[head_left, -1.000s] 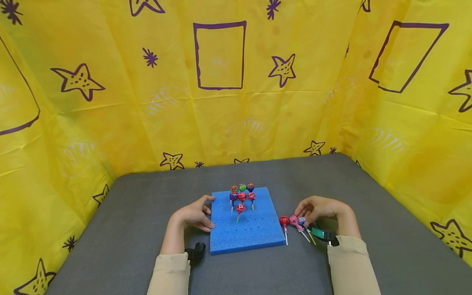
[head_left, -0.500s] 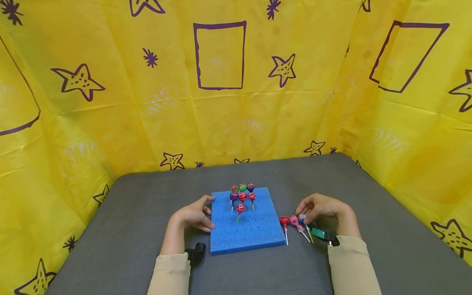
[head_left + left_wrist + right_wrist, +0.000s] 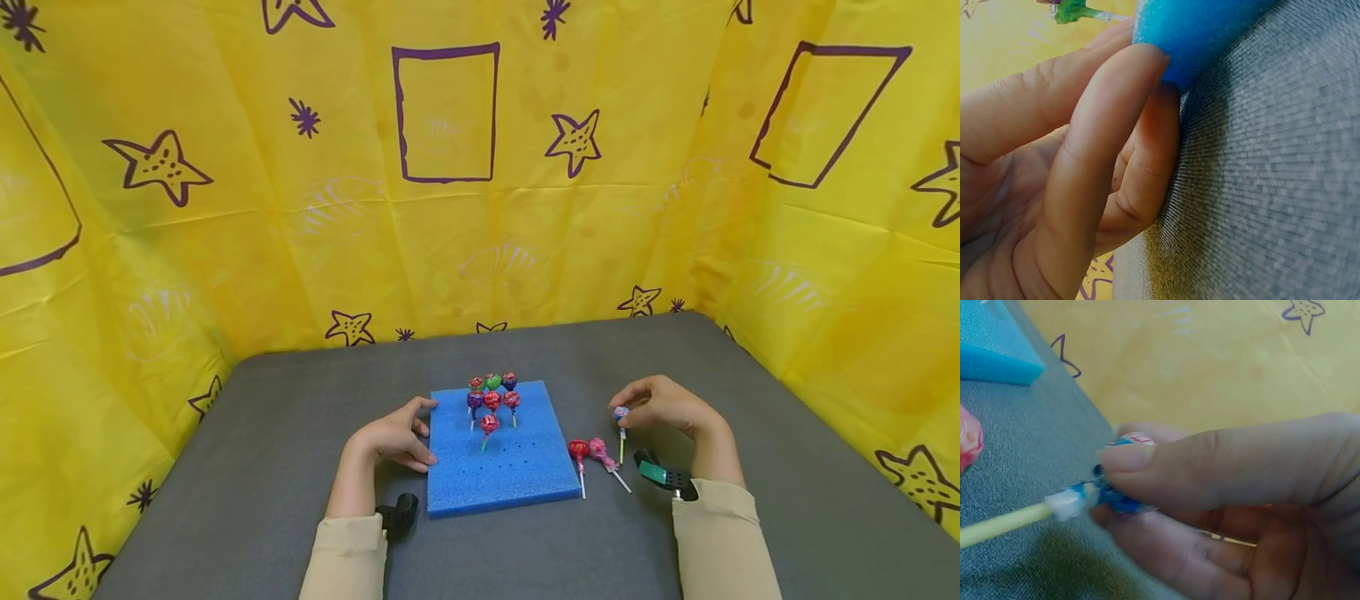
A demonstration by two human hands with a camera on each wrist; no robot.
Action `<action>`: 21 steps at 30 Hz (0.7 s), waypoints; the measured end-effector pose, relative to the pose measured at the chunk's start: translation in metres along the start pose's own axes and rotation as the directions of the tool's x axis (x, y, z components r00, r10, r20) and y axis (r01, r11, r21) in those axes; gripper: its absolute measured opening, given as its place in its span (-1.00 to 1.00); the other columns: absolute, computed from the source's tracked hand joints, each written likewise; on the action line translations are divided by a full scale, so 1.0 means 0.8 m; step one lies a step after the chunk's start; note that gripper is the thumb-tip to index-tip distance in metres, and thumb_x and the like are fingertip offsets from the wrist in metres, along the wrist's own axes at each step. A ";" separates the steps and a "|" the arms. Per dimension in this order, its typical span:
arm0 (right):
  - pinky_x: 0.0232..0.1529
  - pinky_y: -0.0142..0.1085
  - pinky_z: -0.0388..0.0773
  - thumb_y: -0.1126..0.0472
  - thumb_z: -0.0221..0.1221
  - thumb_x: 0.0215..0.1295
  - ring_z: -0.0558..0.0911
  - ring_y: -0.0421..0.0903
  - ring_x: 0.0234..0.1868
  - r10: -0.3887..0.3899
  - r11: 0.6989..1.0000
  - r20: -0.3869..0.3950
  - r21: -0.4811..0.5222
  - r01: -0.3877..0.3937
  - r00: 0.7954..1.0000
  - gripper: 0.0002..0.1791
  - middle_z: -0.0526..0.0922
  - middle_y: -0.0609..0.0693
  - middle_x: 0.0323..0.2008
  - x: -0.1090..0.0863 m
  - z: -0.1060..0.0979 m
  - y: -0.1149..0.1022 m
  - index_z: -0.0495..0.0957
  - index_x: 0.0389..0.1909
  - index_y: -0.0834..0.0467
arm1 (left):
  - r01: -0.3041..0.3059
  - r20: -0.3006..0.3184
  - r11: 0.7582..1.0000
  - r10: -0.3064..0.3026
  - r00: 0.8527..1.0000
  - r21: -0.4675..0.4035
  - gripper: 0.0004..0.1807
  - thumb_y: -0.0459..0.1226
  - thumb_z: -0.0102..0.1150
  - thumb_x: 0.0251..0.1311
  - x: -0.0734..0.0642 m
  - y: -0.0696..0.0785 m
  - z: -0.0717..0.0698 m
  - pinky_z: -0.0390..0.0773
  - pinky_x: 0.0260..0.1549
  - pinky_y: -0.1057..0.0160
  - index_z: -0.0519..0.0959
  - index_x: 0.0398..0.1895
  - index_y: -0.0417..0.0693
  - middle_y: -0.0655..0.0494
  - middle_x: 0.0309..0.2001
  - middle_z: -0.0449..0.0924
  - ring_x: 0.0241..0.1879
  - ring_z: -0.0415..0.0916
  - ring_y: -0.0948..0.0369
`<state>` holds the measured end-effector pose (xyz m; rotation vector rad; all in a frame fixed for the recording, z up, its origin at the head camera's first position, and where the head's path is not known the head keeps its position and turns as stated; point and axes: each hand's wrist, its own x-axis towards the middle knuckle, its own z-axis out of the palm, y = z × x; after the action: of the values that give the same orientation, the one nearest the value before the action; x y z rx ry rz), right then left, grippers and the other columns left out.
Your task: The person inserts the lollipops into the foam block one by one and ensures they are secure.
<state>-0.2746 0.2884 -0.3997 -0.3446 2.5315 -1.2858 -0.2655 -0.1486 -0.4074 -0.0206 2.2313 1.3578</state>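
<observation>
My right hand (image 3: 663, 408) pinches a blue-wrapped lollipop (image 3: 622, 412) by its candy head, its pale yellow stick pointing down. In the right wrist view, the thumb (image 3: 1147, 465) covers part of the blue wrapper (image 3: 1124, 503). A blue foam board (image 3: 480, 487) lies on the table, with several lollipops standing upright in its far half and a red one (image 3: 490, 423) nearer the middle. My left hand (image 3: 390, 437) rests against the board's left edge, thumb and fingers spread along it. In the left wrist view, fingertips (image 3: 1154, 59) touch the foam's side (image 3: 1179, 56).
Two loose lollipops, one red (image 3: 578, 450) and one pink (image 3: 597, 449), lie by the board's right edge. Small holes dot the front half of the board. A grey cloth covers the table (image 3: 300, 433), and yellow patterned curtains (image 3: 480, 250) enclose it at the back and sides.
My right hand has picked up the blue lollipop from beside the pink one and raised it, turning its stick nearly vertical. The left hand and the board have stayed put.
</observation>
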 end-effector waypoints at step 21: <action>-0.02 -0.45 0.64 0.09 0.39 0.17 0.67 -0.22 -0.13 -0.104 0.980 -0.247 0.141 0.142 0.963 -0.49 0.71 -0.20 -0.14 0.011 0.005 -0.036 0.59 0.10 0.24 | -0.033 0.030 0.999 0.033 0.999 -0.006 0.01 -0.58 0.35 0.01 0.000 -0.003 -0.002 0.78 -0.37 0.20 0.05 0.50 0.02 -0.17 0.01 0.31 -0.39 0.63 0.14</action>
<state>-0.2789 0.2660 -0.3798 -0.3359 2.6133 -1.6562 -0.2657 -0.1514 -0.4086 0.0349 2.2117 1.3733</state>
